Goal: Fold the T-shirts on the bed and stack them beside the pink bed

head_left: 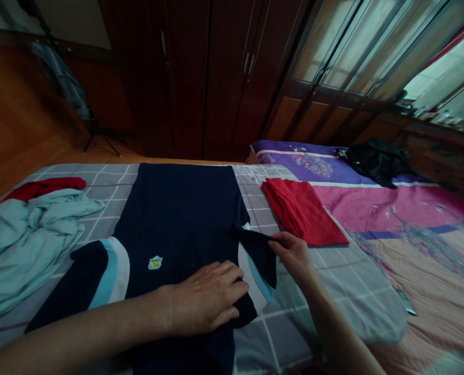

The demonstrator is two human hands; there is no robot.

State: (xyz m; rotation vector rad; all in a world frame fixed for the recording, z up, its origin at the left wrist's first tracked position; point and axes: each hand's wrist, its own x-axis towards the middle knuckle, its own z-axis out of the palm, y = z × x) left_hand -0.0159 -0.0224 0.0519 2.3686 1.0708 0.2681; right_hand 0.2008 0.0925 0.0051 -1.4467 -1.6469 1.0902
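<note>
Dark navy shirt (185, 208): light-blue and white bands at sleeves, small white badge with yellow-green mark on chest. Shirt lies spread on grey checked bedding (263, 333), between pale green garment (32, 224) and folded red cloth (304, 211). Left hand (208, 297): grip not clamped, palm down on shirt front, fingers slightly spread and bent near right-side sleeve band. Right hand (294, 255): grip closed, sleeve edge pinched between thumb and fingers, fabric raised. Shirt body extends leftward of right grip, beneath and beyond left hand.
</note>
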